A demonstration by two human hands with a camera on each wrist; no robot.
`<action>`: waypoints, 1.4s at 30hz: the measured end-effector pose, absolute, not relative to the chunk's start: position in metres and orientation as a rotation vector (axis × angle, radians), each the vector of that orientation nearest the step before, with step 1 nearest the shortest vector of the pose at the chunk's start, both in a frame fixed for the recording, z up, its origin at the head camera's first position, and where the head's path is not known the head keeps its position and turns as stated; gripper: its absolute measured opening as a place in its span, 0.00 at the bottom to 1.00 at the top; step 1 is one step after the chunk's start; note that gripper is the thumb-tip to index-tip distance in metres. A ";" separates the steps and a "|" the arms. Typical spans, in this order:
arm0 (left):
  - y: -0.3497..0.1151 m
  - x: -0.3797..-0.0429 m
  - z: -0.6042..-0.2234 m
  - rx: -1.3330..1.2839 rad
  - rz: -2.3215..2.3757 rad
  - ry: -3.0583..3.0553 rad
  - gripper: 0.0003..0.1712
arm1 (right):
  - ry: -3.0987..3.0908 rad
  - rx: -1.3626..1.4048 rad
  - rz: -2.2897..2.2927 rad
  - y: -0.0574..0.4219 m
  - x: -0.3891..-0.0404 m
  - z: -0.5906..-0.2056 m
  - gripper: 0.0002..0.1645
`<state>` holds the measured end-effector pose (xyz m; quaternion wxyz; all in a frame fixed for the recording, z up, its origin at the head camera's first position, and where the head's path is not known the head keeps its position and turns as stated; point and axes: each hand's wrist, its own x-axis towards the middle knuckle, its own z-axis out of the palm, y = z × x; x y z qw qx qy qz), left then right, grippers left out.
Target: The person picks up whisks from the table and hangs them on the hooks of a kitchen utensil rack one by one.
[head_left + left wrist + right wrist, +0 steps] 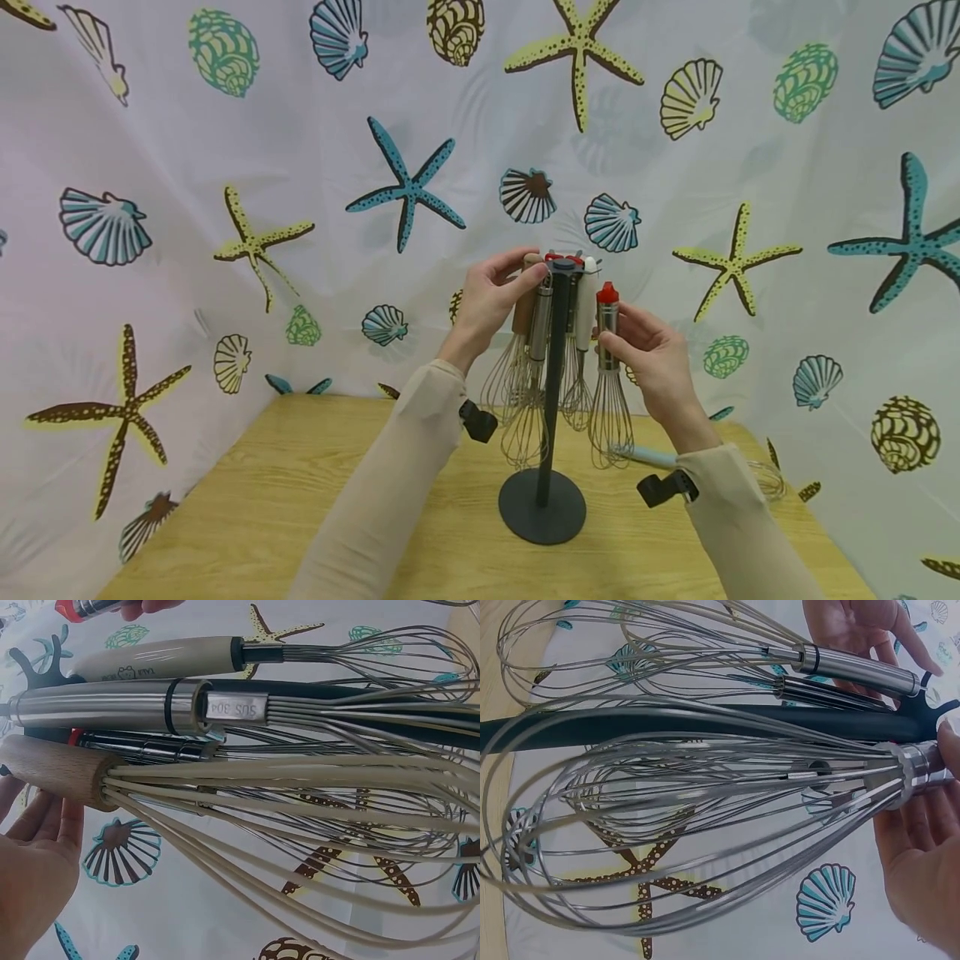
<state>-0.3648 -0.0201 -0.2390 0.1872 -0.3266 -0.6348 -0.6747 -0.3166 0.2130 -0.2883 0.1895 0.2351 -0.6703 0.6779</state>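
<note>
My right hand (656, 354) grips the steel handle of a red-capped balloon whisk (608, 333), its wire loops hanging down just right of a dark whisk stand (557, 358). In the right wrist view these wire loops (705, 870) fill the foreground. At the top of the stand, my left hand (491, 300) has its thumb in front of and fingers behind the handle of a wooden-handled whisk (64, 769). The thumb tip reaches the hook end of a steel-handled whisk (105, 705). A cream-handled whisk (165, 656) and a dark-handled, red-ended whisk (150, 746) also hang there.
The stand's round base (542, 533) sits on a wooden table (285, 483). Behind the right forearm a whisk with a light blue handle (652, 456) lies on the table. A white curtain (300, 125) printed with shells and starfish surrounds the back and sides.
</note>
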 end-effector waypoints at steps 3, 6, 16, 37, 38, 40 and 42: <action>-0.020 -0.365 -0.240 -0.909 -1.902 -1.762 0.21 | -1.869 0.639 1.904 0.210 -0.318 -0.285 0.32; -0.020 -0.365 -0.241 -0.900 -1.881 -1.739 0.20 | -1.857 0.620 1.895 0.206 -0.318 -0.281 0.32; -0.015 -0.361 -0.241 -0.911 -1.883 -1.683 0.21 | -1.770 0.644 1.909 0.206 -0.320 -0.270 0.32; -0.008 -0.329 -0.231 -0.915 -1.881 -1.642 0.19 | -1.861 0.588 1.829 0.200 -0.322 -0.269 0.30; -0.008 -0.329 -0.231 -0.912 -1.874 -1.644 0.19 | -1.860 0.590 1.828 0.200 -0.322 -0.269 0.30; -0.008 -0.329 -0.231 -0.904 -1.864 -1.649 0.19 | -1.848 0.606 1.835 0.198 -0.322 -0.269 0.30; -0.007 -0.330 -0.232 -0.900 -1.860 -1.649 0.19 | -1.847 0.619 1.827 0.196 -0.323 -0.270 0.29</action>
